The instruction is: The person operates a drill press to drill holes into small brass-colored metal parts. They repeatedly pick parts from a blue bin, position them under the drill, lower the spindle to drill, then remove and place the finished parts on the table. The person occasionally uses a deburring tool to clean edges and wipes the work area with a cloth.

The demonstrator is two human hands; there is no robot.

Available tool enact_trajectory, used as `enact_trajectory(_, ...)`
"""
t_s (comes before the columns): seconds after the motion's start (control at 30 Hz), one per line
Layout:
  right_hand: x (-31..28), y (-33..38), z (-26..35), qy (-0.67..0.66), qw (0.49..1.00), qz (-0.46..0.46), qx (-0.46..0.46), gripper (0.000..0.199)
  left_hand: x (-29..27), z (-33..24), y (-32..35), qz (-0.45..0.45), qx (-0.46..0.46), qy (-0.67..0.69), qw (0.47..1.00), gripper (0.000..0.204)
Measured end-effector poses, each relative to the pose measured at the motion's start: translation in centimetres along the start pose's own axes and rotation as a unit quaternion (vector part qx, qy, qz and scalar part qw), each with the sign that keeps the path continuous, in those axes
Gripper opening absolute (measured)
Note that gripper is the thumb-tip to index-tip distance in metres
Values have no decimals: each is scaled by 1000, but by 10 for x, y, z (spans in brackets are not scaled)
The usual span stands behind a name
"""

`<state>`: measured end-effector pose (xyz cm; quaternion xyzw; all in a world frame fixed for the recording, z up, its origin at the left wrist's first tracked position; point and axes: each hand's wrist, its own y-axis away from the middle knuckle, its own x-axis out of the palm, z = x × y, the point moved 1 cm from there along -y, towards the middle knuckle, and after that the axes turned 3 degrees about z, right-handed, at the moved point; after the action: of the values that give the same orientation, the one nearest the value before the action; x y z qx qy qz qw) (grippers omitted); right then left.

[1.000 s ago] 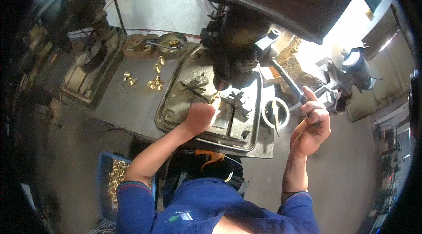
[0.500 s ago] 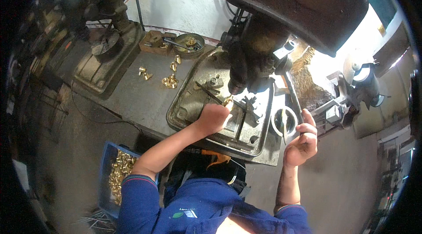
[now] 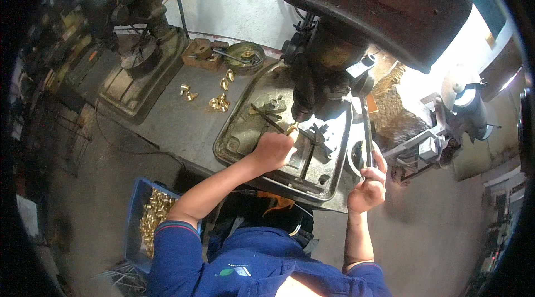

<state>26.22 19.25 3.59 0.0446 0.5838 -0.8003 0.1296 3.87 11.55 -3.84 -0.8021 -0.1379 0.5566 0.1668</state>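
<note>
A dark drill press (image 3: 329, 46) stands over a metal base tray (image 3: 231, 139). Below its chuck (image 3: 301, 112), my left hand (image 3: 273, 152) is closed around a small brass fitting (image 3: 292, 129). The drill tip meets the fitting's upper end, though the exact contact is too small to tell. At the right of the base, my right hand (image 3: 368, 188) is wrapped around the lower end of the press's long lever (image 3: 366, 132). Dark clamp bars (image 3: 267, 117) lie on the base beside the left hand.
Several brass fittings (image 3: 220, 103) lie on the bench, near a round tin (image 3: 245, 56) and a wooden block (image 3: 200, 54). Another press (image 3: 125, 88) stands at left. A blue bin (image 3: 134, 224) of brass pieces sits low left. A round container (image 3: 355, 157) is partly behind the lever.
My right hand has moved left and closed on the lever's end, where its fingers were looser before. My left hand keeps the brass fitting beneath the chuck.
</note>
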Motion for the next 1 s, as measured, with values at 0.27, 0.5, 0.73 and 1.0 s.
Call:
enact_trajectory(0.27, 6, 15, -10, 13, 1000, -5, -8, 28, -2, -4, -3, 61, -46, -8, 997, 29)
enact_trajectory(0.5, 13, 31, -23, 30, 999, -19, 10, 31, -2, -5, -1, 52, -47, -10, 998, 29)
enact_trajectory(0.73, 12, 48, -35, 56, 998, 10, 33, 20, -4, -4, 1, -1, -9, 2, 1000, 26)
enact_trajectory(1.0, 1, 24, -1, 7, 992, 74, 98, 15, -8, -7, -9, 109, -90, -3, 990, 29)
